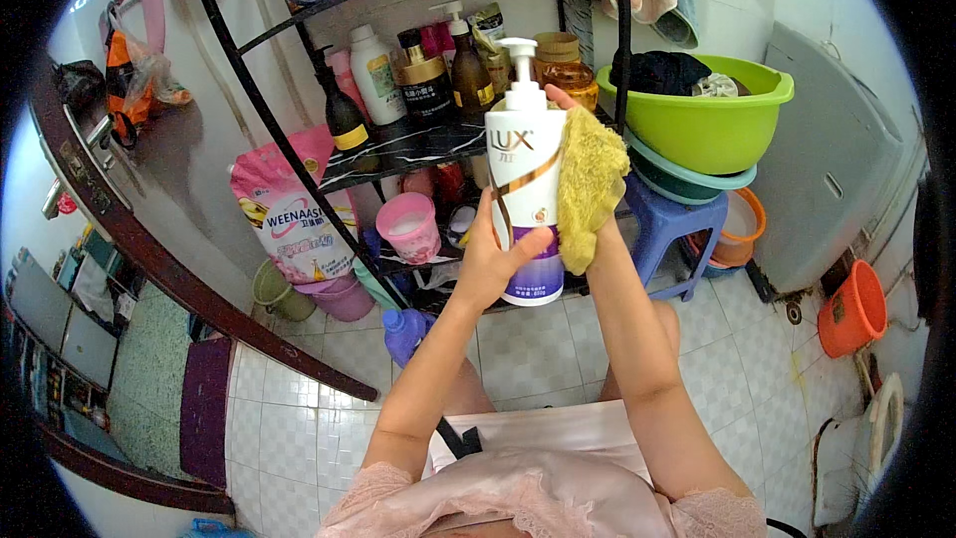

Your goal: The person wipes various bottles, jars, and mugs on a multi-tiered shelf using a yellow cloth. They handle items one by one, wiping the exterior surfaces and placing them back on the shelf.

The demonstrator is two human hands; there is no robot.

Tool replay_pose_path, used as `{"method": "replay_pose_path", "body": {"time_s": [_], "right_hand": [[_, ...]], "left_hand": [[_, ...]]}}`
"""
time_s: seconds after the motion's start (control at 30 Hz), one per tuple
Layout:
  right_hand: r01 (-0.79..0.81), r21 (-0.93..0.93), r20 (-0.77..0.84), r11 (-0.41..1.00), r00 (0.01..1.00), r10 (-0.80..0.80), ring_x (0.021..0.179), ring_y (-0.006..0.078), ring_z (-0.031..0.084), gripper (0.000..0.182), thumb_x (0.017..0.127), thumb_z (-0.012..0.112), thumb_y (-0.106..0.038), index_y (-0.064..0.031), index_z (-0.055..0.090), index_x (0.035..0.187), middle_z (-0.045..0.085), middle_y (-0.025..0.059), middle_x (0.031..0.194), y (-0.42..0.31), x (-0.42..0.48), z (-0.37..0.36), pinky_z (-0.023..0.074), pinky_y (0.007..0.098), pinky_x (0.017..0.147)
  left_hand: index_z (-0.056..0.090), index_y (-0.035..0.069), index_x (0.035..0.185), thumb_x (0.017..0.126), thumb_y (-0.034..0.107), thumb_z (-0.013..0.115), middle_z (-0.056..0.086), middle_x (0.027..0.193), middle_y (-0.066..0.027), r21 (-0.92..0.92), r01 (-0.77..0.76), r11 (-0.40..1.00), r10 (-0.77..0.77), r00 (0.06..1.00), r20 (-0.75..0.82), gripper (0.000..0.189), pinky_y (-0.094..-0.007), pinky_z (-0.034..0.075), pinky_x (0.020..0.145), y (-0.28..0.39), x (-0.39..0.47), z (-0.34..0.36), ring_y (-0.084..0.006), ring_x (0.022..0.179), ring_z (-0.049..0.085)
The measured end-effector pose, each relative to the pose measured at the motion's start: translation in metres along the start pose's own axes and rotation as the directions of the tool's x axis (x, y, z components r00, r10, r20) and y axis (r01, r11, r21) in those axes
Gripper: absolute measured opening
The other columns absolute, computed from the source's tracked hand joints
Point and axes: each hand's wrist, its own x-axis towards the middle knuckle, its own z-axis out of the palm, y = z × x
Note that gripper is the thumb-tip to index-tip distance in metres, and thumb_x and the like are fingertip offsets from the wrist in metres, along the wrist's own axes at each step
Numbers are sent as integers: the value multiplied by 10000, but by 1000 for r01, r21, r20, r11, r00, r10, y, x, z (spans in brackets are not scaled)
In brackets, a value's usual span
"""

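Observation:
A white and purple Lux pump bottle (525, 187) is upright in front of the shelf rack, its pump on top. My left hand (497, 246) grips its lower left side, the thumb across the purple part. My right hand (571, 108) is mostly hidden behind a yellow-green fluffy cloth (591, 187); its fingertips show above the cloth. It presses the cloth against the bottle's right side. Behind the bottle, the black marbled shelf (407, 153) holds a white bottle (377, 78), a black jar with a gold lid (424, 86) and dark pump bottles (470, 75).
A green basin (702, 116) with dark clothing sits over other basins on a blue stool (672, 224) at the right. A pink detergent bag (299, 209) and a blue-purple bottle (403, 332) are at the left. An orange bucket (851, 310) stands far right.

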Motion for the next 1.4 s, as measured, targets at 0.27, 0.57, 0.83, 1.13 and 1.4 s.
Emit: {"method": "replay_pose_path", "body": {"time_s": [0.27, 0.57, 0.83, 1.13, 1.4], "right_hand": [[218, -833, 180, 508, 976, -124, 1281, 295, 389, 665, 844, 579, -168, -47, 280, 1425, 319, 168, 1436, 11, -43, 26, 328, 359, 1048], [200, -819, 50, 537, 958, -281, 1210, 281, 459, 606, 814, 626, -168, -24, 384, 1351, 453, 171, 1334, 10, -49, 40, 367, 362, 999], [-205, -208, -329, 957, 935, 129, 1163, 184, 478, 468, 959, 452, -291, -68, 355, 1359, 471, 67, 1307, 11, -63, 5, 403, 338, 966], [210, -960, 119, 188, 907, -405, 1174, 249, 471, 664, 811, 658, -233, 3, 363, 1357, 448, 153, 1304, -17, -60, 60, 384, 351, 983], [172, -594, 0, 786, 977, -214, 1122, 194, 508, 539, 858, 587, -246, 15, 435, 1304, 529, 129, 1233, -32, -36, 43, 390, 319, 975]], "left_hand": [[424, -22, 1251, 975, 467, 370, 546, 1146, -84, -124, 46, 991, -86, 935, -345, 564, -261, 427, 862, -1, 19, -10, -126, 986, 533], [330, 1, 1336, 985, 384, 391, 456, 1241, -106, 159, -158, 975, 204, 919, -338, 524, -295, 372, 946, 14, 18, 11, -171, 1132, 449], [422, -10, 1179, 700, 244, 789, 484, 1171, -113, 218, -137, 966, 187, 955, -229, 655, -322, 420, 904, 9, 14, 18, -180, 1062, 510], [343, -5, 1273, 943, 360, 487, 526, 1155, -150, 407, -213, 888, 339, 902, -268, 513, -334, 421, 894, -21, 6, 21, -205, 1043, 528], [346, 1, 1280, 750, 385, 748, 515, 1167, -112, 93, -264, 960, 277, 945, -173, 768, -325, 439, 892, -18, -1, 30, -196, 1060, 526]]}}
